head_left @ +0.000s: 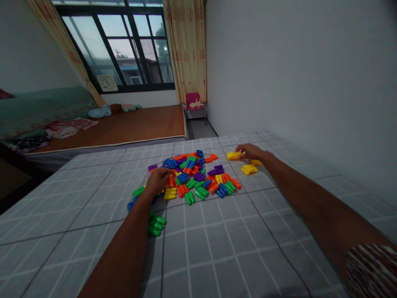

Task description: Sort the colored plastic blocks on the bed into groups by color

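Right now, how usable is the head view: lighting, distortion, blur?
Head view: dim, light only from the dark-framed window; wide-angle bending at the edges; colourful plastic block pile slightly soft; left hand and right hand readable, finger detail lost.

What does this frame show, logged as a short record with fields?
surface: grey checked sheet
main pile: mixed coloured plastic blocks
left hand: resting on the pile's near left edge; grasp unclear
right hand: touching a yellow block cluster, set apart right of the pile
other yellows: second yellow group just nearer
stray: green blocks by the left forearm
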The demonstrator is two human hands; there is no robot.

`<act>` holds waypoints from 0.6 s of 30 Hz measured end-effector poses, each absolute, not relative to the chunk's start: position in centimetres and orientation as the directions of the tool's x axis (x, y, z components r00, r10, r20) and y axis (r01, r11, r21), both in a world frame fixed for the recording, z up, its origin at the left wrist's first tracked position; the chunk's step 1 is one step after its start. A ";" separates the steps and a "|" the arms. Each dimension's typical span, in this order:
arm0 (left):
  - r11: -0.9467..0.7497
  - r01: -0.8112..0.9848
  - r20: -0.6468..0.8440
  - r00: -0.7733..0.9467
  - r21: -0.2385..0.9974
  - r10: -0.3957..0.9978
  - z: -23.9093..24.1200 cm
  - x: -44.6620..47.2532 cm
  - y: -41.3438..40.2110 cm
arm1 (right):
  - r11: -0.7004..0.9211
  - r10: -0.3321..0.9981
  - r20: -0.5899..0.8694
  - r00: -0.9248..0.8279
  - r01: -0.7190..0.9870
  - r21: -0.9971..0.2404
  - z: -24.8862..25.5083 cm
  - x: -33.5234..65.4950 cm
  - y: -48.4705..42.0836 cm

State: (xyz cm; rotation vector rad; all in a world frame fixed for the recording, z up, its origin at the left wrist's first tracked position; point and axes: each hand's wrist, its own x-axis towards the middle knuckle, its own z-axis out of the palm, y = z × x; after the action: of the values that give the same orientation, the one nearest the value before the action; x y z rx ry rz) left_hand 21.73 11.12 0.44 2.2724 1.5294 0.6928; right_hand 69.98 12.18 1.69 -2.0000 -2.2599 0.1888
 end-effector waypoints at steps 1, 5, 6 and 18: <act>-0.380 0.752 0.225 0.307 0.539 0.925 0.7 21.7 11.0 | 0.126 0.992 0.020 -0.125 0.975 -0.183 1.8 70.1 12.0; -0.387 0.644 0.249 0.298 0.660 0.921 2.0 20.9 11.0 | 0.240 0.956 0.219 -0.193 0.947 -0.212 3.2 68.8 10.9; -0.380 0.630 0.241 0.299 0.677 0.923 2.4 20.5 11.2 | 0.271 0.940 0.269 -0.210 0.938 -0.216 3.6 67.7 10.5; -0.212 0.559 0.157 0.145 0.801 0.977 0.8 14.6 12.4 | 0.723 0.691 0.262 -0.673 0.642 -0.257 3.4 41.1 8.4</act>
State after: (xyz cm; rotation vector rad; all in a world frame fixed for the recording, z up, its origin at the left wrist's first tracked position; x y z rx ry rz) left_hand 14.55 12.39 0.79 1.8472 1.4677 0.9296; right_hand 41.13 8.43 3.37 -1.0368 -2.5873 0.2042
